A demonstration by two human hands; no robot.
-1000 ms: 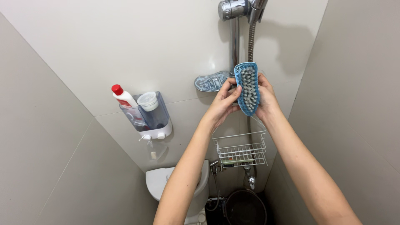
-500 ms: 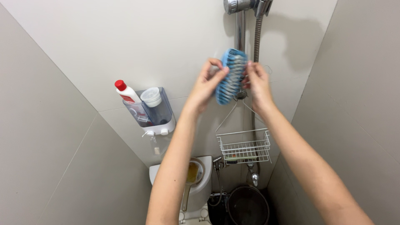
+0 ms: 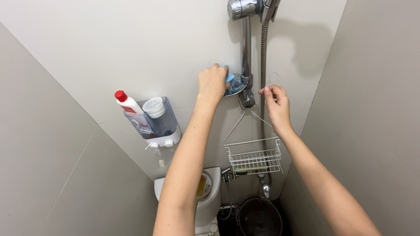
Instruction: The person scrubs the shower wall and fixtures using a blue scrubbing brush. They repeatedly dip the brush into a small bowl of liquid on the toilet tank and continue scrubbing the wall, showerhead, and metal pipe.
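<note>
The blue brush [image 3: 229, 78] lay at the small clear dish [image 3: 236, 86] fixed on the chrome shower rail [image 3: 246, 48], and almost all of it was hidden under the left hand [image 3: 212, 83]. That hand was closed over the brush from above, fingers curled on it — only one blue edge showed at the side toward the rail. I could not tell which way its long axis ran, because the hand covered it.

The right hand [image 3: 275, 101] hovered on the other side of the rail, just beside the metal hose [image 3: 263, 65], with thumb and fingertips pinched loosely together; whether it held anything so small (a thin wire loop showed on the wall near it) I could not tell. So the left hand was on the brush, the right one a little apart from it and lower.

Counted: one brush, one dish, one white wire basket [image 3: 253, 156] hanging below, one wall holder [image 3: 157, 124] — with one red-capped bottle [image 3: 127, 102] and one round white-lidded container [image 3: 154, 107] inside — and one toilet [image 3: 205, 192] at the bottom.
</note>
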